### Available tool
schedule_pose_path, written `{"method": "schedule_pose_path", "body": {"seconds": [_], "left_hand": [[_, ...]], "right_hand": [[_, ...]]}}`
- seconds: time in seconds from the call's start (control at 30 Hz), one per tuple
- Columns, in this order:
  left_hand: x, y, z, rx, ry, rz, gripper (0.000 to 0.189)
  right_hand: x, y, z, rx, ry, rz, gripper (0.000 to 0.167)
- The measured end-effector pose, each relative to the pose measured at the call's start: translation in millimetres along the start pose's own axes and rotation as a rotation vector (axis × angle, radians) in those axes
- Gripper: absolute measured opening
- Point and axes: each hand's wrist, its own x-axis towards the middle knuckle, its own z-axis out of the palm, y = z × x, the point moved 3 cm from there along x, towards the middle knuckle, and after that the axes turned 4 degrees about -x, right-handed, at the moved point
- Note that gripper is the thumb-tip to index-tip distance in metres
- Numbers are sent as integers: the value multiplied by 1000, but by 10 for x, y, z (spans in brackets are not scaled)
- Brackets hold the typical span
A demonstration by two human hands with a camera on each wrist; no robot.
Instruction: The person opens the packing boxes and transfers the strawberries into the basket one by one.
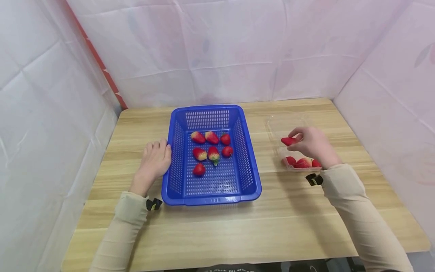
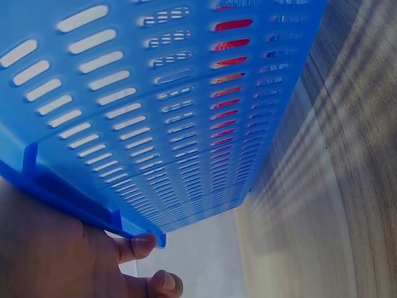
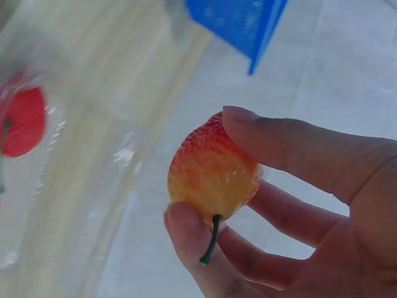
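Observation:
My right hand [image 1: 314, 145] pinches a strawberry [image 3: 214, 171] between thumb and fingers, above a clear plastic box [image 1: 282, 153]. In the right wrist view, this strawberry is red at the top, yellow lower down, with a short green stem. Several red strawberries [image 1: 303, 163] lie in the near part of the box. My left hand [image 1: 155, 160] touches the left rim of a blue perforated basket [image 1: 249, 162], its fingers loosely extended. From the left wrist, the hand [image 2: 68, 254] shows below the basket rim. Several strawberries [image 1: 212, 138] lie spread out inside the basket.
Basket and box stand apart on a light wooden table [image 1: 217, 234]. Pale fabric sheets [image 1: 217, 53] enclose the table at the back and both sides. A red strip [image 1: 98, 60] runs down the back left corner.

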Motion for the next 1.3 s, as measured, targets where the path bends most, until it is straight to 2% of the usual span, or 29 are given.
{"method": "schedule_pose_path", "body": {"seconds": [0.3, 0.63, 0.8, 1.1, 1.3], "left_hand": [[-5, -3, 7, -2, 0, 4, 38], [-2, -9, -2, -5, 7, 1, 38], [-4, -4, 0, -4, 2, 3, 38], [2, -6, -4, -1, 1, 2, 38], [2, -9, 2, -6, -6, 1, 39]], "right_hand": [[-79, -413, -41, -15, -15, -42, 39], [-99, -888, 36, 52, -29, -119, 38], [-4, -1062, 149, 87, -60, -133, 36], [318, -1324, 374, 112, -83, -150, 37], [406, -1447, 531, 135, -113, -140, 38]]}}
